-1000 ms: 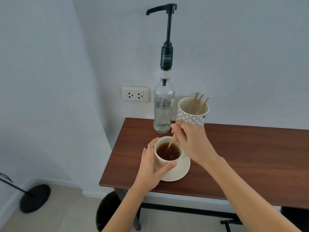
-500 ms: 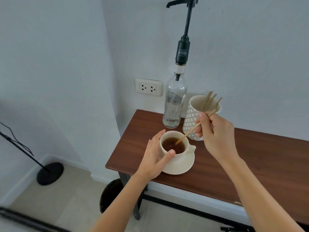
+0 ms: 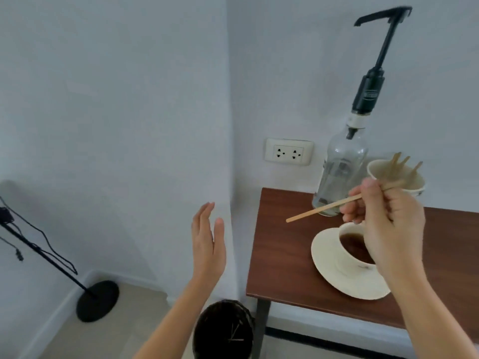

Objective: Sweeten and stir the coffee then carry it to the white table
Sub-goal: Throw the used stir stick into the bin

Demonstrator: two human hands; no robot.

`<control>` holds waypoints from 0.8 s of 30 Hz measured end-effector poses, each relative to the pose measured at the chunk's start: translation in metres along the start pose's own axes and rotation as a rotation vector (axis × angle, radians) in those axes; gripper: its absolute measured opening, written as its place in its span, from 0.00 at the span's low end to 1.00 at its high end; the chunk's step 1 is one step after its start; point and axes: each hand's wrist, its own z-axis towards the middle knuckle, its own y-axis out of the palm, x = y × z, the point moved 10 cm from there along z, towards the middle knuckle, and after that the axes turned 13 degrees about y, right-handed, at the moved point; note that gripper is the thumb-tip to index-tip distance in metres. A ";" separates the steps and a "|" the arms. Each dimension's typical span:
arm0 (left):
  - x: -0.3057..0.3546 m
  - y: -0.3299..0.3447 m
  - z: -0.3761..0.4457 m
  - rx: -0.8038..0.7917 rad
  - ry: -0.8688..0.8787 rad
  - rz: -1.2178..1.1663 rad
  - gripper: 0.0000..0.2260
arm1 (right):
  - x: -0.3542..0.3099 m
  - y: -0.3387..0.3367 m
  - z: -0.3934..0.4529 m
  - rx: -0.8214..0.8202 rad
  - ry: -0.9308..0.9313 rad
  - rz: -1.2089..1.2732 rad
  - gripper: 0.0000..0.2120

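A cream cup of dark coffee [image 3: 350, 248] stands on a cream saucer [image 3: 326, 257] on the brown wooden table [image 3: 280, 244]. My right hand [image 3: 388, 224] is above the cup, pinching a wooden stir stick [image 3: 321, 209] that points left, clear of the coffee. My left hand [image 3: 208, 244] hangs open in the air left of the table, holding nothing. Behind the cup stands a clear syrup bottle [image 3: 339, 172] with a tall black pump [image 3: 373, 73].
A patterned cup with several wooden sticks [image 3: 396, 174] sits right of the bottle. A black waste bin [image 3: 223, 330] stands on the floor below the table's left corner. A black stand with a round base [image 3: 97, 300] is at the left, and a wall socket [image 3: 289, 151] above the table.
My right hand lifted the stick out of the coffee and swung it left. My left hand let go of the cup and moved off the table. The view turned left.
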 end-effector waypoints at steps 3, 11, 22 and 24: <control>-0.087 -0.032 0.009 -0.046 -0.105 0.077 0.23 | 0.014 0.072 -0.035 -0.019 0.036 -0.024 0.15; -0.215 -0.034 0.037 -0.232 -0.254 0.292 0.32 | 0.087 0.208 -0.107 -0.096 0.162 -0.304 0.18; -0.287 0.018 0.038 -0.264 -0.384 0.132 0.42 | 0.314 0.292 -0.156 -0.282 0.544 -0.607 0.11; -0.293 0.023 0.038 -0.253 -0.393 0.130 0.42 | 0.350 0.298 -0.165 -0.316 0.644 -0.620 0.09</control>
